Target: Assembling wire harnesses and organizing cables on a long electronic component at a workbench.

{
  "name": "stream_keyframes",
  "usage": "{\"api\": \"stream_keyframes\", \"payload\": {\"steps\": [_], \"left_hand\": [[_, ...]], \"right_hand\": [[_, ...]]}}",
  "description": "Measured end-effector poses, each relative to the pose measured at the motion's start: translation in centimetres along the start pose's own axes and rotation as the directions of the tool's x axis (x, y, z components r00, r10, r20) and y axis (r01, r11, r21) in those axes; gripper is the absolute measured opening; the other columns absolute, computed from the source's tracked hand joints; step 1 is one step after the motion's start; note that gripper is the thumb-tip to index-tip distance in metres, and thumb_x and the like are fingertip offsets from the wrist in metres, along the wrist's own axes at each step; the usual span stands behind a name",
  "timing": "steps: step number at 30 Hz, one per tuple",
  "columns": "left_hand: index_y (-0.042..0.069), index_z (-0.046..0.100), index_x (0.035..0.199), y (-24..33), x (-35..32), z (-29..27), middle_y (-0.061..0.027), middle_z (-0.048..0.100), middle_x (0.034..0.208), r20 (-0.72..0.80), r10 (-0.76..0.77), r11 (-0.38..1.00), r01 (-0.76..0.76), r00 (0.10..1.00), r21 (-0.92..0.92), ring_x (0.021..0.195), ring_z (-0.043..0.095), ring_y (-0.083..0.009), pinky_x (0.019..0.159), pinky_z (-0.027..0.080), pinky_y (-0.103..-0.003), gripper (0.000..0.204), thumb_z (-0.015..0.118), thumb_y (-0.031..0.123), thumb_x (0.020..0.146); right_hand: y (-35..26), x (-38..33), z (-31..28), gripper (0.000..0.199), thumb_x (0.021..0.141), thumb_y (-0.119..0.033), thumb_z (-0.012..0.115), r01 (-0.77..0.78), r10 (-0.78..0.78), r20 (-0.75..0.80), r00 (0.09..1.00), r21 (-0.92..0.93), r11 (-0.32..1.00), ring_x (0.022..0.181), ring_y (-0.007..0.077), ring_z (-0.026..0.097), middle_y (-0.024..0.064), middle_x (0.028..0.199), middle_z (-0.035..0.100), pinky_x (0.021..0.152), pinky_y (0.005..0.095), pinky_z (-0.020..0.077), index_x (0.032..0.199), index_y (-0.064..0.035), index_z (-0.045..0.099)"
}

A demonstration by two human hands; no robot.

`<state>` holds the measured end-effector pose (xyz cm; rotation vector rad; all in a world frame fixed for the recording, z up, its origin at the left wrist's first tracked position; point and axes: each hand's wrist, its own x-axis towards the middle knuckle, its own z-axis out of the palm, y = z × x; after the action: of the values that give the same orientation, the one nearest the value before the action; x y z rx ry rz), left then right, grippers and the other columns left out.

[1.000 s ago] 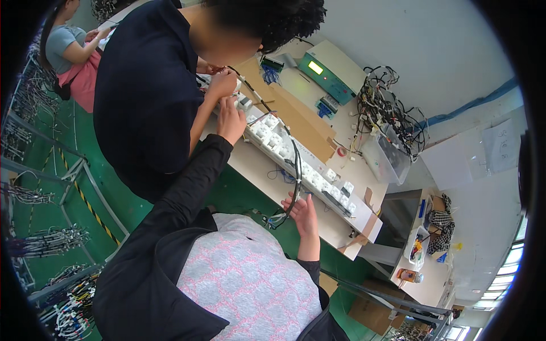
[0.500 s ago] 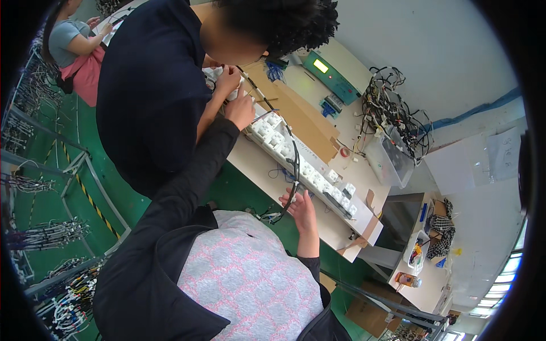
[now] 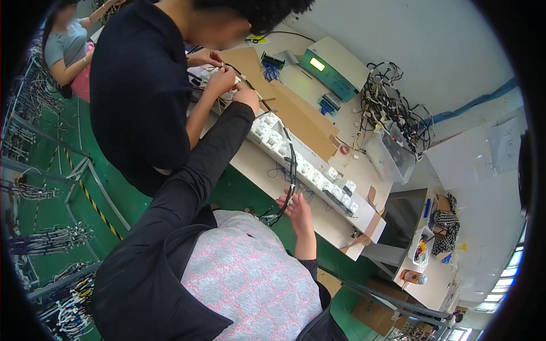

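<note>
- Since the earlier frame the left hand (image 3: 245, 95) has stretched further up-frame, meeting a co-worker's hands (image 3: 219, 79); its grip can't be made out.
- Right hand (image 3: 297, 209), centre frame, fingers loosely curled around a black wire harness (image 3: 291, 165).
- Harness drapes over a long row of white plastic connector blocks (image 3: 301, 165) on the pale workbench (image 3: 256, 165).

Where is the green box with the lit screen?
In the head view, the green box sits at the far side of the bench, upper middle, between the cardboard sheets and a tangle of wires.
</note>
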<state>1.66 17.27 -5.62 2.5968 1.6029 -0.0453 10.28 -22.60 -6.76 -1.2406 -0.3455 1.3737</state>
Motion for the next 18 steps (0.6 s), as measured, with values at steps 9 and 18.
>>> {"api": "stream_keyframes", "payload": {"steps": [9, 18], "left_hand": [[-0.001, 0.073, 0.093, -0.9, -1.7, 0.5, -0.0236, 0.065, 0.101, -0.248, -0.023, 0.999, 0.011, 0.968, -0.047, 0.09, 0.067, -0.0336, 0.076, 0.057, -0.036, 0.023, 0.057, 0.015, 0.084], [-0.009, 0.061, 0.092, -3.0, -4.4, 1.8, -0.0274, 0.051, 0.11, -0.506, -0.1, 0.906, -0.132, 0.857, -0.403, 0.081, 0.067, -0.038, 0.074, 0.057, -0.045, 0.028, 0.061, 0.018, 0.083]], "right_hand": [[0.3, -0.4, -0.2, 0.055, 0.102, -0.045, 0.044, 0.018, -0.019, -0.019, 1.0, -0.019, 1.0, 0.111, 0.027, 0.064, 0.0144, 0.112, 0.068, 0.099, 0.0361, 0.0465, 0.132, 0.0012, 0.053], [0.0, -0.7, 0.6, 0.055, 0.103, -0.043, 0.04, 0.061, -0.068, -0.095, 0.993, -0.07, 0.996, 0.105, 0.0264, 0.064, 0.0126, 0.11, 0.065, 0.096, 0.0378, 0.0478, 0.134, 0.0008, 0.05]]}}
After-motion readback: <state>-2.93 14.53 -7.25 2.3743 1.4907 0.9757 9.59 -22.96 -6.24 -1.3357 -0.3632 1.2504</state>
